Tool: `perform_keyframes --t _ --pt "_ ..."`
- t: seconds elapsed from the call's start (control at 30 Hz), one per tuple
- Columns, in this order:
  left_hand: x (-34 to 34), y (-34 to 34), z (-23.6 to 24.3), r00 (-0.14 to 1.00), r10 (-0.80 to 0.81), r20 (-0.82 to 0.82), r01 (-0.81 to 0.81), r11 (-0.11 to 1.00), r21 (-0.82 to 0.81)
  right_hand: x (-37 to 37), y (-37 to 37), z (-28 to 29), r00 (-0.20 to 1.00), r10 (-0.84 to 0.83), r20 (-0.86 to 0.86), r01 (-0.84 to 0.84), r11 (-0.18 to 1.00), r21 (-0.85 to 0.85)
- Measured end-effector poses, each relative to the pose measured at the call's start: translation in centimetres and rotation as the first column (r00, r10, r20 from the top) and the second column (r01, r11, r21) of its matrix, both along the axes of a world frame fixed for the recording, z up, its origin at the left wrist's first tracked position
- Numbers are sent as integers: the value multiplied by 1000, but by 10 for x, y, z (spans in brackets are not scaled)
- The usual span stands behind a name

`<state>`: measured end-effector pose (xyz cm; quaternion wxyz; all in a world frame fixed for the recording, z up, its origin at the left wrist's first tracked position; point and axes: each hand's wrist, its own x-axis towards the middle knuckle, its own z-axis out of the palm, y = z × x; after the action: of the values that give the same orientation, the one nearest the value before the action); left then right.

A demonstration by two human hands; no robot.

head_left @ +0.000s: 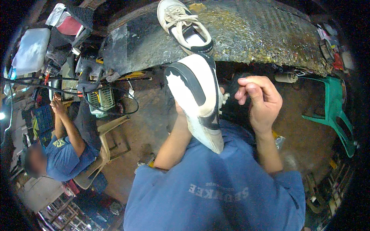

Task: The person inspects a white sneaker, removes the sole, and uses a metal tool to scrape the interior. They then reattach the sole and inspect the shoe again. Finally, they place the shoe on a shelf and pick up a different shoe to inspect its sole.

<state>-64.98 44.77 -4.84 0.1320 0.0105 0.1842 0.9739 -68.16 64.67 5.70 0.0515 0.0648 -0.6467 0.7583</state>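
Observation:
A white sneaker [206, 92] with a black curved band and dark trim hangs tilted in front of my chest, toe down. My left hand [179, 109] holds it from behind, and most of its fingers are hidden by the shoe. Pale lace loops [225, 98] show at its right side. Just right of the sneaker, my right hand [262, 99] is raised with its fingers curled in toward the thumb. Whatever is between those fingers, if anything, is too small to tell. The matching laced sneaker [179, 21] rests on the worn workbench [254, 34], beyond the held one.
A green plastic chair [331, 109] stands at the right. On the left, another person [73, 146] sits on a beige chair [104, 150] with hands raised. Near them are a pale green basket [102, 101], cables and clutter. Small items crowd the bench's right end.

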Motion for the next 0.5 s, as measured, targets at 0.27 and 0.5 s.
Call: perform_keyframes --t 0.27,0.5 --pt "0 -3 5 996 -25 89 47 968 -245 2 0 -1 1000 10 28 -7 996 -88" --pt "3 1 -2 994 27 106 -3 977 -213 1 2 -14 998 48 -38 -56 971 -234"
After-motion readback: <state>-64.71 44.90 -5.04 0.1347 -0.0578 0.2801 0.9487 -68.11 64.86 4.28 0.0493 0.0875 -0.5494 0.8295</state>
